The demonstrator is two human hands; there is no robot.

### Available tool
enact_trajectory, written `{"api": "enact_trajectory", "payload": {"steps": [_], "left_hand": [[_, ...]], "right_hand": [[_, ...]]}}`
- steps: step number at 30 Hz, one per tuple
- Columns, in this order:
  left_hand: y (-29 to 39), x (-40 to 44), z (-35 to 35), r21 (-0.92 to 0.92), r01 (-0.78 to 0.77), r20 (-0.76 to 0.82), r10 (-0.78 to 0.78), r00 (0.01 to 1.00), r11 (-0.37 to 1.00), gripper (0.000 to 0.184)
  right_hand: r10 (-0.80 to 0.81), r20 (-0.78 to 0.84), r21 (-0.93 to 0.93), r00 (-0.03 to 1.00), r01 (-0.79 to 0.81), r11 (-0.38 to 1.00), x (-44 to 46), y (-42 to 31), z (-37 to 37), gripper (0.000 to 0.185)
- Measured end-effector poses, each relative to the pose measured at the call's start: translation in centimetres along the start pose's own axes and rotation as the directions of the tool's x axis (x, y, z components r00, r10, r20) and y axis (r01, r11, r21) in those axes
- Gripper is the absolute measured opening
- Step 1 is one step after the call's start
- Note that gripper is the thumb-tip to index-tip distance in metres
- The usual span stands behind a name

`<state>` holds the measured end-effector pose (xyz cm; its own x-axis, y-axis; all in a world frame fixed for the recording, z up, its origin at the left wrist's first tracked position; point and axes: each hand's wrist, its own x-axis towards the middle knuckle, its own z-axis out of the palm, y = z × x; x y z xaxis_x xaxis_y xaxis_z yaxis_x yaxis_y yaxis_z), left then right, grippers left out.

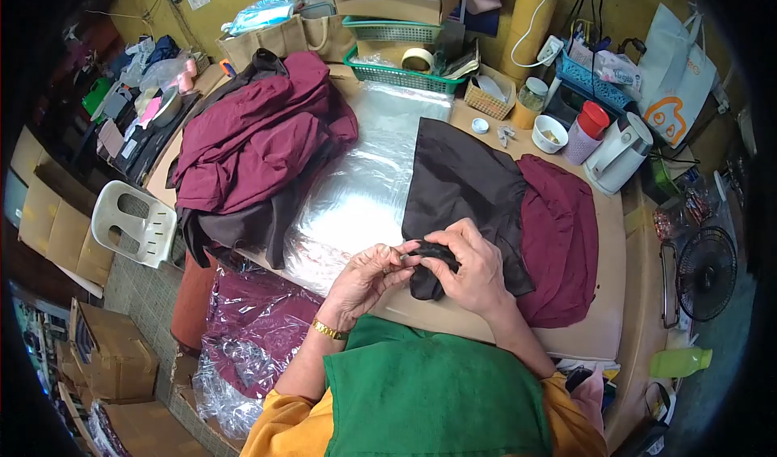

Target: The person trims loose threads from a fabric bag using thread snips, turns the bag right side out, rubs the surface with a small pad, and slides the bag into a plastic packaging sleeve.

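Green cloth (437,392) nearest, below near edge of desk (611,279). Left to right: heap (259,153) by left edge; clear plastic (364,161) mid-desk; left hand (368,277) at near edge, fingertips pinching left end of black bunch (438,252); right hand (473,269), thumb and fingers gripping same bunch. Bunch looks part of black cloth (461,186), right of plastic; maroon cloth (560,238) beside it, toward right edge. Likely light, soft, slightly slippery, not fragile; pinch by edge. Counts: one each, two hands; plastic layers, heap pieces uncountable.
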<state>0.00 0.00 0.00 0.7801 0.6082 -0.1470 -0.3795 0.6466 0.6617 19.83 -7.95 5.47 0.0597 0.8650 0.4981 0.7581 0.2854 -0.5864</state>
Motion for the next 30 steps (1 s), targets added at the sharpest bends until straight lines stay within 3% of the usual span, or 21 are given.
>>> {"api": "enact_trajectory", "payload": {"steps": [3, 6, 8, 9, 11, 12, 14, 17, 30], "left_hand": [[-0.5, 0.3, 0.5, 0.004, -0.071, -0.009, 0.071, 0.997, 0.997, 0.018], [-0.4, -0.1, 0.1, 0.01, -0.14, -0.084, 0.141, 0.986, 0.99, 0.021], [-0.3, -0.2, -1.0, -0.152, -0.17, -0.009, 0.171, 0.985, 0.974, 0.024], [-0.2, -0.4, -1.1, -0.151, -0.169, -0.012, 0.169, 0.985, 0.974, 0.024], [0.1, -0.8, -1.2, 0.022, -0.229, -0.129, 0.23, 0.965, 0.973, 0.024], [0.3, -0.9, -0.9, 0.024, -0.228, -0.134, 0.229, 0.964, 0.973, 0.024], [0.5, -1.0, 0.1, 0.163, -0.279, -0.243, 0.313, 0.918, 0.946, 0.024], [0.5, -1.0, 0.3, 0.215, -0.282, -0.199, 0.325, 0.925, 0.935, 0.024], [0.4, -1.0, 0.6, 0.19, -0.301, -0.107, 0.324, 0.94, 0.935, 0.024]], "right_hand": [[-0.081, 0.033, -0.081, 0.996, 0.084, 0.993, 0.1, 0.0, -0.3, 0.029], [-0.044, -0.024, 0.011, 0.999, 0.044, 0.999, 0.1, 0.2, 0.6, 0.027], [0.086, -0.029, 0.203, 0.996, -0.079, 0.976, 0.1, 0.5, 1.2, 0.026], [0.088, -0.029, 0.205, 0.996, -0.08, 0.975, 0.1, 0.4, 1.2, 0.026], [0.067, 0.061, 0.195, 0.996, -0.078, 0.978, 0.2, -0.1, 1.2, 0.029], [0.068, 0.064, 0.2, 0.996, -0.08, 0.976, 0.1, -0.4, 1.2, 0.029], [0.054, 0.156, 0.074, 0.986, -0.066, 0.995, 0.2, -1.0, 1.2, 0.027], [0.011, 0.195, -0.028, 0.981, -0.005, 1.0, 0.4, -1.4, 1.2, 0.021], [-0.123, 0.126, -0.176, 0.984, 0.144, 0.974, 0.7, -1.8, 2.2, 0.015]]}}
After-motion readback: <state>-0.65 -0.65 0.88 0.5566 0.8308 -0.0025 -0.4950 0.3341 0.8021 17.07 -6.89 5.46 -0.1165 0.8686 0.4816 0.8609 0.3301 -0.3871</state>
